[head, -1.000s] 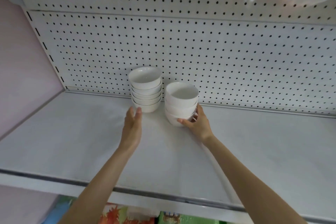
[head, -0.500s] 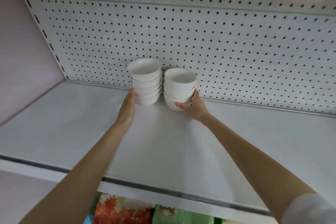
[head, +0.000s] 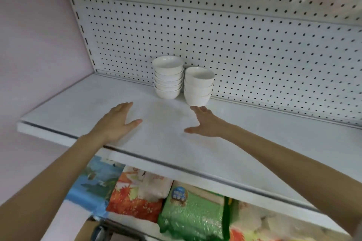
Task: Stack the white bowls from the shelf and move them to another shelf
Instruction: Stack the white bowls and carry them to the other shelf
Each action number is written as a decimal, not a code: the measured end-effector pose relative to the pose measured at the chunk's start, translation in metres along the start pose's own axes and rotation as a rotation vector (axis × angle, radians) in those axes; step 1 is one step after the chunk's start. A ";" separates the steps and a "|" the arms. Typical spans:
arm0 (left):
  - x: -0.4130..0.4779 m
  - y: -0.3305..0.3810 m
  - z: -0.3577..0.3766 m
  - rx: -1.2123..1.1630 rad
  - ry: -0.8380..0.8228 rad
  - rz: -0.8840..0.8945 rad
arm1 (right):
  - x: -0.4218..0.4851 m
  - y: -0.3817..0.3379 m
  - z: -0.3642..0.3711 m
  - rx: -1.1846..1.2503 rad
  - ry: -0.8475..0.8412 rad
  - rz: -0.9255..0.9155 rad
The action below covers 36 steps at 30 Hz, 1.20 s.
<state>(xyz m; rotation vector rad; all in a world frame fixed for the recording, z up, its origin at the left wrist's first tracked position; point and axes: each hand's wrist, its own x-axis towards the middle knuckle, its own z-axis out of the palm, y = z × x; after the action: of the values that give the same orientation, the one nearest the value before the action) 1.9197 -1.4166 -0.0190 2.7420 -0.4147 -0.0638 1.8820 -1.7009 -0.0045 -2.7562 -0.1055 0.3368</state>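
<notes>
Two stacks of white bowls stand side by side at the back of the white shelf, against the pegboard. The left stack holds several bowls; the right stack is a little lower and nearer. My left hand hovers flat over the shelf, well in front and left of the left stack, fingers straight and holding nothing. My right hand is spread out just in front of the right stack, its fingertips close to the bottom bowl but apart from it.
A white pegboard backs the shelf and a pink wall closes its left end. Below the shelf's front edge lie colourful bags, one orange and one green.
Both hands have let go of the stacks and pulled back toward me with fingers spread. The two stacks stay at the back of the shelf. The view has tilted down.
</notes>
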 end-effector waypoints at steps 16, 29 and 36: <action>-0.663 -0.118 -0.080 0.406 0.066 -0.790 | -0.284 -0.444 0.208 -0.455 -0.354 -1.248; -1.119 -0.044 -0.157 0.589 0.204 -1.567 | -0.657 -0.763 0.336 -0.680 -0.213 -2.203; -1.274 -0.067 -0.189 0.487 0.155 -1.831 | -0.797 -0.890 0.399 -0.639 -0.339 -2.355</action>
<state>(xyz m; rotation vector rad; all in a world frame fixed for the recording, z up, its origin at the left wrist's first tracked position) 0.7387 -0.9167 0.1206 2.4246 2.3027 -0.2070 0.9849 -0.8273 0.1298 -1.0549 -3.1198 -0.0183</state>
